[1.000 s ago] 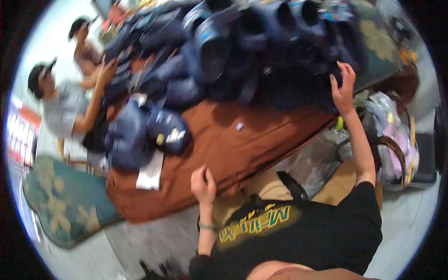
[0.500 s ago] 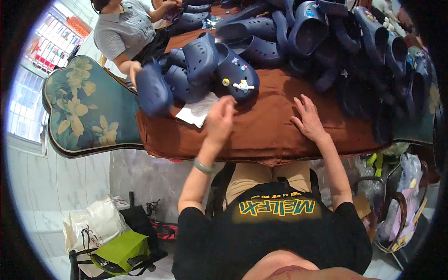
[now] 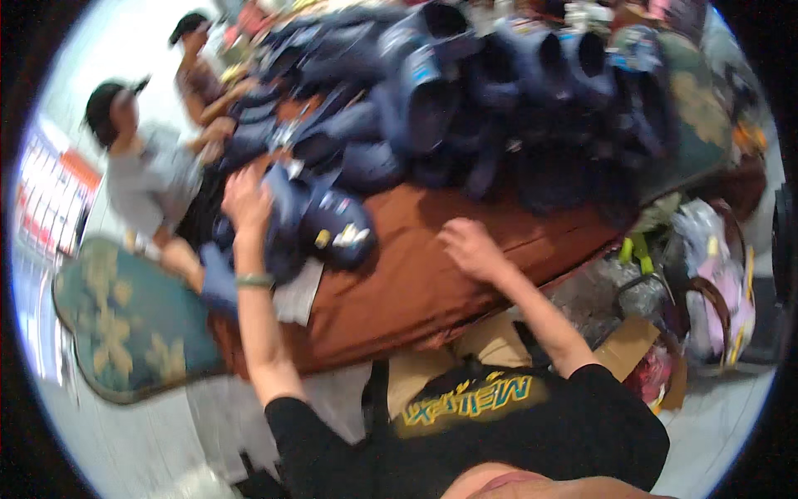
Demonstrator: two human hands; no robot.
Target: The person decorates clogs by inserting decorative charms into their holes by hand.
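The picture is smeared by motion. My left hand [image 3: 247,201] is stretched out over a small group of navy blue foam clogs [image 3: 287,218] at the left of the table; whether it grips one is too blurred to tell. Beside them, a navy clog with white and yellow charms [image 3: 342,229] lies nearest the middle. A white paper sheet [image 3: 298,293] sticks out below these clogs. My right hand [image 3: 474,249] is over the brown cloth [image 3: 391,287], fingers loosely bent and slightly apart, with nothing seen in them.
A large heap of navy clogs [image 3: 424,96] covers the table's far side. A co-worker in a grey shirt [image 3: 154,187] is at the left, one hand near a blue clog [image 3: 219,283]; another person [image 3: 195,75] sits farther back. Bags [image 3: 711,274] stand at the right.
My left hand has moved left and away from me, over the clogs. My right hand's fingers have bent a little. The whole view has turned left, bringing a second person into sight.
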